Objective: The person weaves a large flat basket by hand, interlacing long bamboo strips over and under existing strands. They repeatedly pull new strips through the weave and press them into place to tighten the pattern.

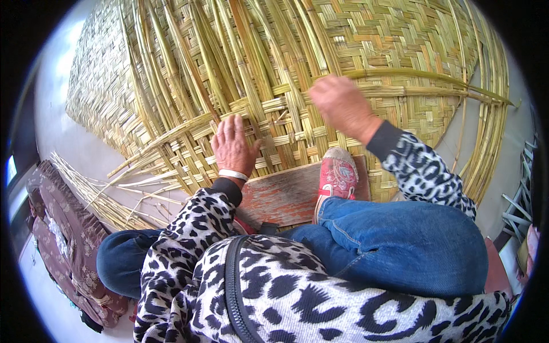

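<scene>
A reed mat (291, 127) is partly woven in front of me, with loose lengthwise reed strips (251, 46) running away from me. My left hand (233, 150) rests on the weave with its fingers stretched out, palm down. To its right and a little farther off, my right hand (343, 108) is curled, slightly blurred, around a green reed strip (412, 72). That strip lies crosswise and reaches out past the mat's right side. My fingertips hide the exact grip. Below the hands, my foot in a red embroidered shoe (338, 178) presses on a wooden board (280, 194) along the near edge.
Finished herringbone matting (394, 34) spreads beneath and behind the loose strips. Long reeds (486, 131) lie in a bundle at the right; thinner stalks (108, 200) are heaped at the left. A patterned brown cloth (68, 228) sits at the far left, metal racks (517, 206) at the right.
</scene>
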The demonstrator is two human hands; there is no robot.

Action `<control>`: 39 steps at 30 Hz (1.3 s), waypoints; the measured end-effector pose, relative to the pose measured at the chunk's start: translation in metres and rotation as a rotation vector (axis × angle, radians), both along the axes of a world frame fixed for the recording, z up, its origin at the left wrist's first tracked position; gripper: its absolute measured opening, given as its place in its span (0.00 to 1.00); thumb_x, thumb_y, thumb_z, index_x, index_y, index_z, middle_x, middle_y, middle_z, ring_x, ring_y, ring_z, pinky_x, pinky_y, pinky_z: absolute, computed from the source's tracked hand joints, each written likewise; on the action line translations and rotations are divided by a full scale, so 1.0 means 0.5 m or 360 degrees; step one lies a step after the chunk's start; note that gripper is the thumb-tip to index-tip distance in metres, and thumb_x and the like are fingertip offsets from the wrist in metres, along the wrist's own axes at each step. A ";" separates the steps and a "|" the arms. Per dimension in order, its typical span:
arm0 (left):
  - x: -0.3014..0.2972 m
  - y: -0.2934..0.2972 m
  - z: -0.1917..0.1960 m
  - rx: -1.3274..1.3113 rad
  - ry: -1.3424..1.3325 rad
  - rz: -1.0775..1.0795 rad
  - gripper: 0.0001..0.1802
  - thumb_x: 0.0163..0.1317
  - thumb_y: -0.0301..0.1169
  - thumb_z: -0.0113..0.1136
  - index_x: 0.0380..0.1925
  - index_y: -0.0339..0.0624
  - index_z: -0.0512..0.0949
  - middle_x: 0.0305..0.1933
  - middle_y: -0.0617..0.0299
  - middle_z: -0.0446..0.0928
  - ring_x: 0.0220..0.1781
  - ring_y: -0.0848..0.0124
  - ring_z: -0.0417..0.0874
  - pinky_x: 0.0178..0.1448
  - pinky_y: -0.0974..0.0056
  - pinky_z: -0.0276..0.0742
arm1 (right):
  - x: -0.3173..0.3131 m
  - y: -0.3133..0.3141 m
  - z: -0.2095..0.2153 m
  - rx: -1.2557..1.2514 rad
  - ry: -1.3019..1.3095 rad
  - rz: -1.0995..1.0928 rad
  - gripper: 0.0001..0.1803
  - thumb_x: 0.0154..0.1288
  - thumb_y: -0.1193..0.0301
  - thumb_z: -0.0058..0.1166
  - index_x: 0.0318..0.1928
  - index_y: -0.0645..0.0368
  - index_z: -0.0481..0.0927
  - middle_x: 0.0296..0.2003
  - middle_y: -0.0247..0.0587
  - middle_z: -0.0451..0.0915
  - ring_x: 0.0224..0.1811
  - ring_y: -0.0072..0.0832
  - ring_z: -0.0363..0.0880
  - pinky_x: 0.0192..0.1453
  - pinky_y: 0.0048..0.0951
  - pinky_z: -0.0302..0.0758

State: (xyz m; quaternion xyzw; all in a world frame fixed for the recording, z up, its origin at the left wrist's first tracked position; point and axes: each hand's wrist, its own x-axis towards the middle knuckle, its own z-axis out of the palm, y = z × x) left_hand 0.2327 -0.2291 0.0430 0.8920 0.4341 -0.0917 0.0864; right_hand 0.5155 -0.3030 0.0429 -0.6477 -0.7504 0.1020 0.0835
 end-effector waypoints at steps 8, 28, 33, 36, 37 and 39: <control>-0.031 0.053 -0.011 -0.0027 0.0163 -0.0316 0.48 0.55 0.56 0.66 0.69 0.40 0.63 0.72 0.57 0.61 0.74 0.56 0.59 0.74 0.48 0.55 | -0.138 0.100 -0.048 -0.0084 0.0263 0.0324 0.11 0.60 0.72 0.53 0.44 0.54 0.81 0.46 0.37 0.80 0.54 0.34 0.77 0.59 0.35 0.75; -0.072 0.025 -0.035 -0.0032 0.0075 -0.0246 0.45 0.56 0.57 0.65 0.70 0.49 0.65 0.75 0.60 0.60 0.78 0.59 0.56 0.76 0.45 0.52 | -0.168 0.088 -0.026 -0.0244 0.0326 0.0048 0.15 0.61 0.75 0.53 0.48 0.51 0.82 0.51 0.39 0.77 0.59 0.36 0.72 0.63 0.41 0.68; -0.189 0.048 -0.028 0.0054 0.0278 0.0270 0.49 0.61 0.62 0.58 0.75 0.47 0.55 0.79 0.56 0.54 0.81 0.59 0.50 0.79 0.44 0.46 | -0.211 0.085 -0.029 0.0122 0.0200 0.0099 0.12 0.60 0.73 0.52 0.44 0.56 0.81 0.47 0.39 0.78 0.58 0.34 0.73 0.63 0.40 0.69; -0.254 0.089 -0.023 0.0137 0.0455 0.0591 0.51 0.60 0.66 0.55 0.74 0.45 0.56 0.79 0.55 0.54 0.81 0.57 0.50 0.78 0.44 0.47 | -0.262 0.103 -0.027 0.0233 0.0339 0.0366 0.16 0.60 0.73 0.53 0.50 0.58 0.80 0.52 0.38 0.78 0.61 0.36 0.72 0.62 0.39 0.70; -0.268 0.099 -0.021 0.0131 0.0462 0.0629 0.51 0.59 0.67 0.55 0.73 0.44 0.57 0.78 0.55 0.56 0.80 0.57 0.52 0.78 0.44 0.48 | -0.281 0.117 -0.028 0.0305 0.0361 0.0428 0.15 0.60 0.72 0.53 0.48 0.57 0.80 0.50 0.38 0.78 0.60 0.33 0.73 0.61 0.37 0.71; -0.282 0.113 -0.019 0.0171 0.0489 0.0487 0.52 0.58 0.68 0.55 0.72 0.43 0.59 0.77 0.54 0.58 0.79 0.56 0.54 0.77 0.45 0.50 | -0.318 0.148 -0.034 0.0521 0.0400 0.0557 0.12 0.60 0.71 0.53 0.45 0.56 0.81 0.48 0.36 0.79 0.57 0.29 0.75 0.57 0.33 0.73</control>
